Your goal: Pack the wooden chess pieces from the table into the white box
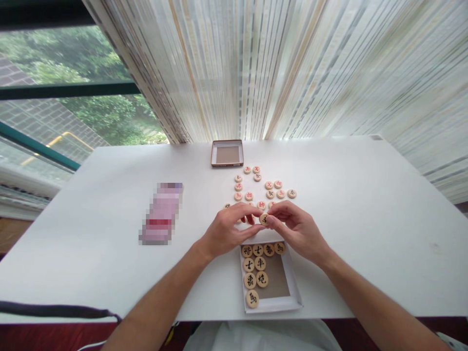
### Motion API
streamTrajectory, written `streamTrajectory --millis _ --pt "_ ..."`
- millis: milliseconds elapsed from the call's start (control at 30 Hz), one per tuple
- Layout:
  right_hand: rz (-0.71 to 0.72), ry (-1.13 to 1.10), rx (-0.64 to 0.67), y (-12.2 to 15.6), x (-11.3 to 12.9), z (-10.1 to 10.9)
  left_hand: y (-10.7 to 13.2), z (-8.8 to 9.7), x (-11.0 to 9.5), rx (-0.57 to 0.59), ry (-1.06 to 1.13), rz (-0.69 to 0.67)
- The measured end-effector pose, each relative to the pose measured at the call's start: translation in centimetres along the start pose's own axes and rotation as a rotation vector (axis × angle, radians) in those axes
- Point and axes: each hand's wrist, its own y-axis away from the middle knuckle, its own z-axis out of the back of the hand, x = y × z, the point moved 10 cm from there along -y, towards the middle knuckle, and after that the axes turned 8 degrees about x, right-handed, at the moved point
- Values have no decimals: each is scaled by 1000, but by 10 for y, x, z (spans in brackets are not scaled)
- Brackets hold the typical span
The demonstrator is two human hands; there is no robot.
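Above the top edge of a white box tray (298, 292), a round xiangqi piece (263, 219) with a black character is held up, its face toward me. My right hand (298, 226) pinches it from the right between thumb and forefinger. From the left, my left hand (232, 226) closes thumb and forefinger on the same piece. Inside the tray lie several black-character pieces (262, 279), face up, along its top row and left side. Beyond my hands, loose red and black pieces (249, 196) are scattered on the white table; my fingers partly hide some of them.
An open box lid (227, 154) lies at the table's far edge. To the left is a pixelated pink, phone-shaped item (161, 214). A striped curtain (248, 68) hangs behind the white table (383, 219), with a window (91, 97) on the left.
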Motion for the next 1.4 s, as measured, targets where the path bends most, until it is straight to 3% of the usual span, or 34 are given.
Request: streamTrajectory --millis 267,1400 --pt "20 20 75 3 4 -6 1 4 2 -20 -25 23" --pt "30 40 7 2 1 -1 2 2 19 -16 80 153"
